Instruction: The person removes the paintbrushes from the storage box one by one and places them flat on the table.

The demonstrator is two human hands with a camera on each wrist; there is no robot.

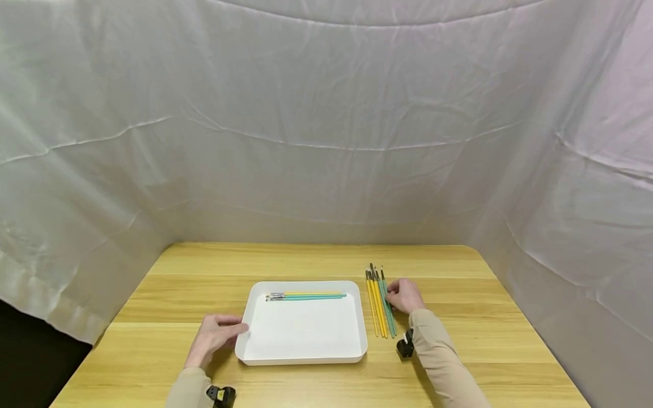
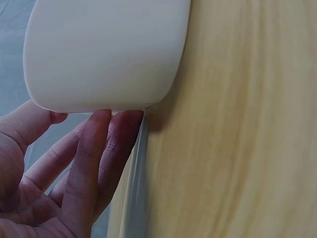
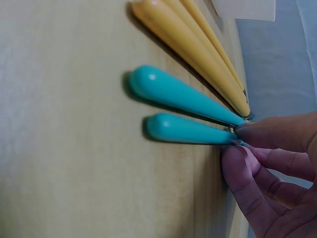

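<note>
A white tray (image 1: 302, 359) lies at the table's middle with a yellow and a teal brush (image 1: 306, 296) along its far side. My left hand (image 1: 216, 334) rests at the tray's left rim, its straight fingers (image 2: 96, 144) touching the tray wall (image 2: 104, 49) and the thumb near the rim. Right of the tray, several yellow and teal brushes (image 1: 380, 306) lie side by side on the table. My right hand (image 1: 405, 296) sits on their right side. In the right wrist view its fingertips (image 3: 257, 163) pinch the outermost teal brush (image 3: 188, 130), beside another teal brush (image 3: 178, 94) and the yellow brushes (image 3: 188, 44).
The wooden table (image 1: 459, 351) is enclosed by white cloth (image 1: 326, 141) at the back and both sides. Black wrist cameras (image 1: 405, 344) sit on both forearms. Bare wood stretches behind the tray and to the right of the brushes.
</note>
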